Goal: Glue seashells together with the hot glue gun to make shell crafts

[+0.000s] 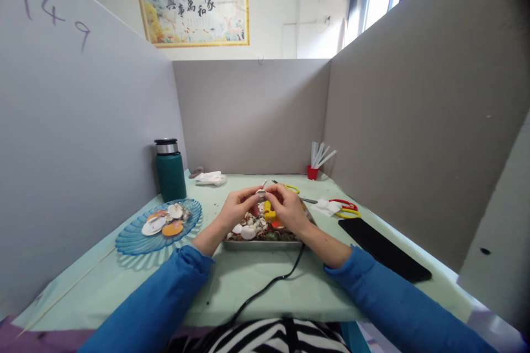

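Note:
My left hand and my right hand meet above a metal tray. Between their fingertips, both pinch a small whitish shell, partly covered by the fingers. Many small shells, white and brown, fill the tray below. Among them lies a yellow tool, apparently a glue gun, mostly hidden behind my right hand. A black cord runs from under my right wrist to the table's front edge.
On the left stand a blue ribbed plate with larger shells and a green bottle. At right are scissors, white tissue, a black flat object and a red cup of white sticks. Grey partitions enclose the table.

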The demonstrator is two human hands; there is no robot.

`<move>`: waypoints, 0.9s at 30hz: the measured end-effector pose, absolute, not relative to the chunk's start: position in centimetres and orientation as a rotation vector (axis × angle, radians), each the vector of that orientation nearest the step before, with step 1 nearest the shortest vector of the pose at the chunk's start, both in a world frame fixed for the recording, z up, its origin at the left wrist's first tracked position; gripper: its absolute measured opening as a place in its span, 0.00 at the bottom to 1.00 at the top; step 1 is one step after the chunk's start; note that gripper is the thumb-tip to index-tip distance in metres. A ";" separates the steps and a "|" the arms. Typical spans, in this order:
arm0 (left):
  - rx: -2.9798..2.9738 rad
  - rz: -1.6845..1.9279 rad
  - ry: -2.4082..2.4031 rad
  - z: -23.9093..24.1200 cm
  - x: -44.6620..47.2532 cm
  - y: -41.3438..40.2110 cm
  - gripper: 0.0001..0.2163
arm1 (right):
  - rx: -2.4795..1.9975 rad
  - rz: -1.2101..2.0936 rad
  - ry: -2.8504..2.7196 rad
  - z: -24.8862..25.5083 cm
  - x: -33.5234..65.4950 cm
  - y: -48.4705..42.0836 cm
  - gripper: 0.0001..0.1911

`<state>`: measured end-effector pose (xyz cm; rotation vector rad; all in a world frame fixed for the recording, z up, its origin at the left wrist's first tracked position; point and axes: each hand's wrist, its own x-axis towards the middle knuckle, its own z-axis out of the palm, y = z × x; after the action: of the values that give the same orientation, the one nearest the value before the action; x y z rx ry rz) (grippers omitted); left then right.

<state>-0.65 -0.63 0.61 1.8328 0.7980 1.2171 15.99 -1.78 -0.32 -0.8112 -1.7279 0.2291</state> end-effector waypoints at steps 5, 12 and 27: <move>1.789 1.232 0.789 1.0 -0.3 -1.0 0.21 | -0.817 0.248 -1.690 -0.4 15.9 -1.8 0.08; 1.797 1.204 0.772 0.8 -0.5 -0.9 0.23 | -0.802 0.298 -1.693 -0.4 15.9 -1.7 0.09; 1.815 1.275 0.746 0.4 -0.5 -0.4 0.19 | -0.811 0.534 -1.735 -0.4 15.8 -1.8 0.12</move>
<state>-0.52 -0.38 0.44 1.8152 0.7459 1.2748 15.76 -1.77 -0.44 -0.8108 -1.7354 0.5341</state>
